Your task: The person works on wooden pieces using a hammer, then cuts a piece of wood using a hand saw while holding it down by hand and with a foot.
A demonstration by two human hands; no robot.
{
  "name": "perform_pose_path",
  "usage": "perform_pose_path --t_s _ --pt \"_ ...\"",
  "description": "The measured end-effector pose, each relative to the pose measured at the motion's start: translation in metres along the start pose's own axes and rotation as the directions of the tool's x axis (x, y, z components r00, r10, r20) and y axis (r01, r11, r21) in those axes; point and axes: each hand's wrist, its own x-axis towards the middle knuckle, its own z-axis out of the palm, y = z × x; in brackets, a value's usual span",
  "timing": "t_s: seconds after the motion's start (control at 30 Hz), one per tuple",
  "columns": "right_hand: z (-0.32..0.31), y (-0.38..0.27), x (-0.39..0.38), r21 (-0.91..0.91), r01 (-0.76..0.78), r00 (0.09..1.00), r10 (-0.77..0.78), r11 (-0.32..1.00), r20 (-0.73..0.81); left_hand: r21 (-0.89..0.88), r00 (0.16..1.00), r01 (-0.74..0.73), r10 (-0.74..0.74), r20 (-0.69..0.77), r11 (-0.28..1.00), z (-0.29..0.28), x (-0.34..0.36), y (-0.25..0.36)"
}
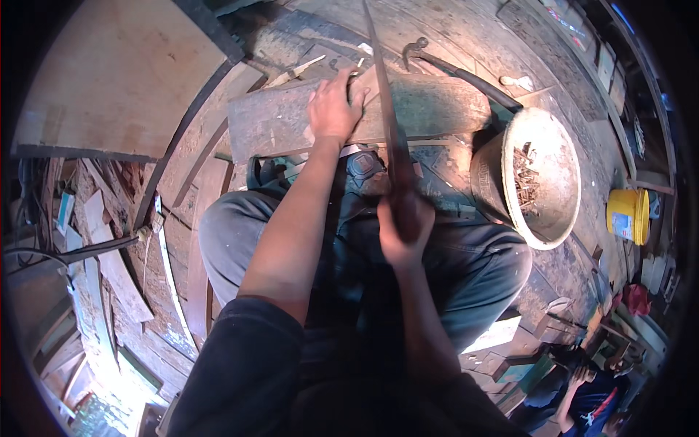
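My right hand [408, 229] is wrapped round the handle of a handsaw [392, 124]. Its long blade points away from me, crossing over a thick wooden plank [437, 105] that lies crosswise before my knees. Just left of the blade, my left hand [338, 109] presses down on a small light piece of wood [373, 91] on the plank, its fingers bent over the far side. The hand partly hides that piece. Whether the saw teeth touch the wood, I cannot tell. Between plank and lap lies a dark tape measure [364, 164].
A claw hammer [466, 74] leans at the plank's far right. Beside my right knee, a tilted pale bucket [542, 207] holds nails or scraps. A yellow bucket [628, 216] stands farther right. Wood strips [109, 255] lie left. Another person [582, 397] sits at lower right.
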Motion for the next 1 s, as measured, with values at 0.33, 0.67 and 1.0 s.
perform_pose_path --t_s 0.33,0.67,1.0 --pt "0.002 0.041 0.055 -0.063 0.120 0.985 -0.111 0.991 0.132 0.007 0.999 -0.054 0.054 0.010 0.999 0.004 -0.002 -0.006" --pt "0.000 0.053 0.047 -0.088 -0.027 0.993 0.036 0.996 0.111 0.206 0.968 -0.240 0.251 -0.027 0.949 0.006 -0.008 -0.017" --pt "-0.010 0.046 0.050 -0.007 -0.042 0.998 0.042 0.999 0.056 0.148 0.988 -0.127 0.139 -0.074 0.981 0.011 -0.010 -0.009"
